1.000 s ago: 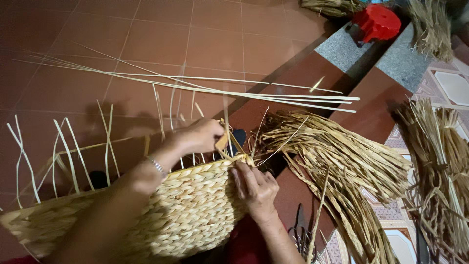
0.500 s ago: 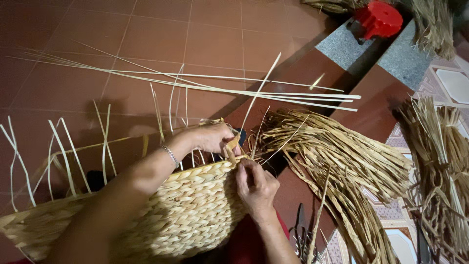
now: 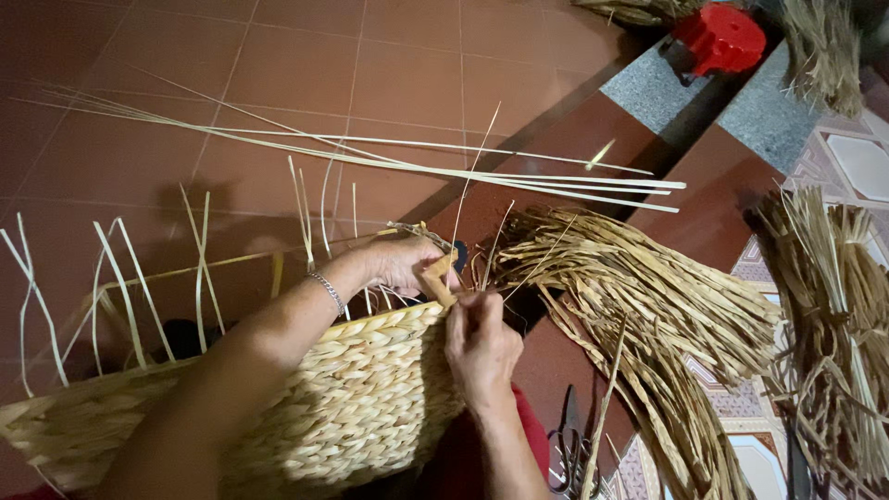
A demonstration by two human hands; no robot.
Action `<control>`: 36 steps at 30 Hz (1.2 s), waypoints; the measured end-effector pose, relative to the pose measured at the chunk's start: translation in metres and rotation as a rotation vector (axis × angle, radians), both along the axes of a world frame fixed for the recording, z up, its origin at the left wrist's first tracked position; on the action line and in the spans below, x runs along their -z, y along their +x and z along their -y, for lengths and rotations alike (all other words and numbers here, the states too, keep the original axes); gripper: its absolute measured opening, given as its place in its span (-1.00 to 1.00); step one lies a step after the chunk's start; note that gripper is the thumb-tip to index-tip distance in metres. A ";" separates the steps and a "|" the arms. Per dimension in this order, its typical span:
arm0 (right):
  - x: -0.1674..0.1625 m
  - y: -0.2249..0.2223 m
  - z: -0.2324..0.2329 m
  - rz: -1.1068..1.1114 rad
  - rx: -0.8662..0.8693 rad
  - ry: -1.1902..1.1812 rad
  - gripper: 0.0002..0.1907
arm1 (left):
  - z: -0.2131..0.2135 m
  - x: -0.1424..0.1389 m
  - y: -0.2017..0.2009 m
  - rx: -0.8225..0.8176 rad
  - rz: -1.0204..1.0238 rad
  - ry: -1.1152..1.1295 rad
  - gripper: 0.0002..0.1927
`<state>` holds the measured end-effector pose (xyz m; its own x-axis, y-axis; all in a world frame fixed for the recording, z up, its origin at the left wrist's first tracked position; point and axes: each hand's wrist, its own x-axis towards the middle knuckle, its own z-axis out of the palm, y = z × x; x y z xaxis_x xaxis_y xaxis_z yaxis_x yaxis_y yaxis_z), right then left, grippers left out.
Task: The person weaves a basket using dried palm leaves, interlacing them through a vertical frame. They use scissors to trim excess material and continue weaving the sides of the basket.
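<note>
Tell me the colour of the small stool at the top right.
Red. The plastic stool shows in the head view, on the grey stone strip.

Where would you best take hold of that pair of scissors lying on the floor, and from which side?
Probably by the looped handles of the scissors, coming from above and from the person's side. They lie flat on the floor with the loops nearest the person, just right of the right hand, and the blades point away toward the pile of dried straw. A loose strand crosses them, so lift straight up.
</note>
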<state>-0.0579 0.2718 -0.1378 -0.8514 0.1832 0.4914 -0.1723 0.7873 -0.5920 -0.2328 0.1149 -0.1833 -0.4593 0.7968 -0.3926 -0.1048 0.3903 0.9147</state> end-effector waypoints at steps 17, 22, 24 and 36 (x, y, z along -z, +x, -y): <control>-0.012 0.001 -0.005 0.075 0.025 -0.089 -0.92 | -0.001 0.015 0.002 0.007 0.024 0.277 -0.68; -0.012 0.014 -0.009 -0.115 -0.169 0.037 -0.92 | -0.005 0.012 0.006 0.008 -0.027 0.274 -0.69; -0.012 0.019 -0.016 0.009 -0.238 -0.063 -0.84 | -0.004 0.009 0.008 0.047 -0.087 0.265 -0.71; -0.022 0.015 -0.059 -0.287 -0.169 0.211 -0.80 | 0.006 -0.011 0.001 0.121 -0.571 -0.418 -0.83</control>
